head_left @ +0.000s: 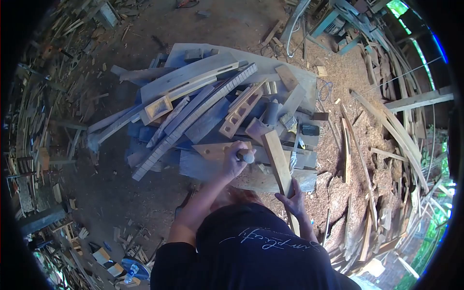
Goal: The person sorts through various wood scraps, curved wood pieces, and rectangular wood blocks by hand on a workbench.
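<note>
My left hand (234, 162) is closed around a pale, round-ended tool (248, 156) over the near side of the workbench. Its end faces up toward me, and the rest is hidden by the fist. Under that hand lies a flat wooden piece with a hole (210, 151). My right hand (295, 202) grips a long, light wooden plank (276, 157) near its lower part, thumb across the top face. The plank slants from the bench to beside my body, where its near end sits close to my shirt.
Boards and a long curved strip (193, 123) cover the workbench (304, 82). A slotted wooden block (237, 118), a small wooden box (158, 108) and a dark block (310, 129) lie among them. Wood shavings (333, 193) and long offcuts spread right; a blue-green machine (333, 26) stands behind.
</note>
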